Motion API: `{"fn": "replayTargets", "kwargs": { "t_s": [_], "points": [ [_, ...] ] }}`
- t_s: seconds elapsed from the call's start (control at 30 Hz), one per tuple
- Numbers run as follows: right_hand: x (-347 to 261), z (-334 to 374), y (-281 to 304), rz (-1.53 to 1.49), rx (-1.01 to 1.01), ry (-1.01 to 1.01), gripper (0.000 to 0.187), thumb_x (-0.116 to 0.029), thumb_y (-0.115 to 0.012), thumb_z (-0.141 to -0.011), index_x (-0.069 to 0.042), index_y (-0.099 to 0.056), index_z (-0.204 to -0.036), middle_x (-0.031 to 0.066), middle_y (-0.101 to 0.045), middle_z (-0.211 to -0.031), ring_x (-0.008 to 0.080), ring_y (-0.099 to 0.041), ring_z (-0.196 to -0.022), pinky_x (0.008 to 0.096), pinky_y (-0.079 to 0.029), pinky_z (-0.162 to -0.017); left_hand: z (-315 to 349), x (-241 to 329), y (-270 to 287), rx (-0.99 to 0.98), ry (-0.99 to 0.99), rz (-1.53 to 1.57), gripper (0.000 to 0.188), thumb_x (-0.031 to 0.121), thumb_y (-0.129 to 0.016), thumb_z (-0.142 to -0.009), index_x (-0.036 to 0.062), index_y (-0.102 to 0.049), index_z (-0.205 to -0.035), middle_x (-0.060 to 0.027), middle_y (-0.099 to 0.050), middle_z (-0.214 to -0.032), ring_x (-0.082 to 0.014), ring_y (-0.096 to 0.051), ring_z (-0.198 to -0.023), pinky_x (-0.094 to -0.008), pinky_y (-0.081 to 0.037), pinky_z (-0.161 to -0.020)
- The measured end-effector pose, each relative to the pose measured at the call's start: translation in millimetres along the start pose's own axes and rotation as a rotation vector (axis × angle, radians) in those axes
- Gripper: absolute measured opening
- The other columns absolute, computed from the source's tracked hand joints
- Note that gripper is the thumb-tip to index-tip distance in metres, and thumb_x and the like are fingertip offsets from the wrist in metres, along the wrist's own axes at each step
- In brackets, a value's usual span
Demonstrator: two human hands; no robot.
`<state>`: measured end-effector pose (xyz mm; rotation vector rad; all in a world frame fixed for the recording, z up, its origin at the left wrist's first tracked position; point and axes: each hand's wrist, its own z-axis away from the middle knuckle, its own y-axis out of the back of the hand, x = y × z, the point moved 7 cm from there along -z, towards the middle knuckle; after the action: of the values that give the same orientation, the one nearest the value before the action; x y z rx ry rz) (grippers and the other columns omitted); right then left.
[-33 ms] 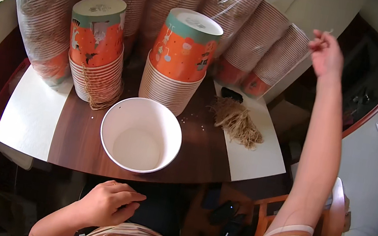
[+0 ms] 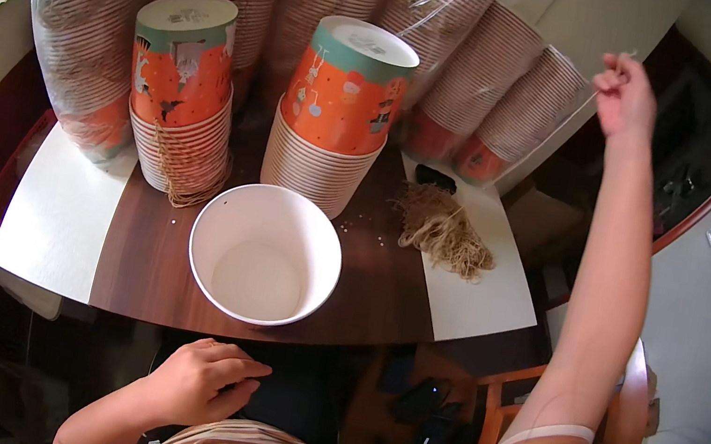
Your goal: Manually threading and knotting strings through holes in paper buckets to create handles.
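My right hand (image 2: 626,97) is raised high at the far right, fingers closed in a pinch on a thin pale strand of raffia twine (image 2: 633,54) whose tip pokes out above them. A faint line slants from this hand toward a tangled tan twine bundle (image 2: 447,231) on the table's right side. Low in front of the table, my left hand (image 2: 212,379) rests near my lap with fingers bent together, nothing visible in it. Between the hands and the stacks stands a white paper bucket (image 2: 265,254), its mouth facing me and its inside bare.
Two bucket stacks, the left (image 2: 181,87) and right (image 2: 341,115), stand upside down with orange and green prints. Twine strands (image 2: 180,191) hang on the left one. Tall plastic-wrapped stacks (image 2: 86,22) line the back. A black object (image 2: 435,178) lies by the bundle; a wooden chair (image 2: 631,413) stands right.
My right hand has moved slightly up and to the right with the strand. The twine bundle has shifted a little in shape. My left hand stays nearly still.
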<state>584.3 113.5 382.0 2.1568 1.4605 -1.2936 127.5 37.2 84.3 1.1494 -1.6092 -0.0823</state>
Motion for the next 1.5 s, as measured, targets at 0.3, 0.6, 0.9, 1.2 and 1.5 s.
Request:
{"fn": "replayTargets", "kwargs": {
  "t_s": [0.3,0.6,0.9,1.2,1.5],
  "points": [
    [34.3,208.4,-125.7,0.583,-0.654,-0.181,0.006,-0.01,-0.063,-0.085,-0.006,-0.058,-0.084,-0.0048,-0.055,-0.073,0.0026,-0.048,-0.065,0.019,-0.042,-0.058,13.8,-15.4,12.8,0.024,0.179,0.177,0.018,0.003,-0.064,-0.078,-0.0007,-0.066,-0.095,-0.0113,-0.064,-0.077,-0.0211,-0.064,-0.068,-0.0298,-0.051,-0.062],
    [119.8,357.9,-124.6,0.446,-0.865,-0.379,0.007,-0.007,-0.061,-0.087,0.0,-0.059,-0.089,0.0016,-0.059,-0.08,0.0071,-0.054,-0.073,0.0229,-0.046,-0.066,11.2,-39.0,-22.9,0.057,0.588,0.95,0.03,0.02,-0.053,-0.095,-0.0031,-0.059,-0.112,-0.0054,-0.063,-0.093,-0.0081,-0.059,-0.079,-0.0227,-0.051,-0.071],
    [112.5,395.0,-139.8,0.482,-0.952,-0.225,0.006,-0.005,-0.063,-0.085,-0.002,-0.058,-0.086,0.0065,-0.057,-0.077,0.015,-0.056,-0.068,0.0257,-0.045,-0.061,14.4,-41.2,-52.6,0.046,0.622,1.141,0.026,0.021,-0.055,-0.094,-0.001,-0.061,-0.108,-0.005,-0.064,-0.091,-0.0093,-0.058,-0.073,-0.0228,-0.049,-0.068],
    [115.2,410.4,-140.8,0.479,-0.975,-0.247,0.013,-0.003,-0.067,-0.08,-0.002,-0.058,-0.09,0.0089,-0.058,-0.08,0.0195,-0.061,-0.07,0.0289,-0.049,-0.062,22.9,-43.2,-46.5,0.092,0.579,1.036,0.017,0.014,-0.059,-0.092,-0.0013,-0.064,-0.097,-0.0033,-0.064,-0.085,-0.006,-0.057,-0.074,-0.0206,-0.049,-0.067],
    [108.5,415.2,-141.6,0.46,-0.908,0.074,0.013,0.001,-0.067,-0.078,-0.003,-0.06,-0.088,0.0081,-0.056,-0.078,0.0216,-0.059,-0.064,0.0308,-0.048,-0.056,24.2,-47.1,-44.5,0.173,0.544,0.954,0.011,0.007,-0.065,-0.086,-0.0019,-0.064,-0.091,0.0004,-0.063,-0.081,-0.0023,-0.055,-0.072,-0.0172,-0.047,-0.063]
  ]
}}
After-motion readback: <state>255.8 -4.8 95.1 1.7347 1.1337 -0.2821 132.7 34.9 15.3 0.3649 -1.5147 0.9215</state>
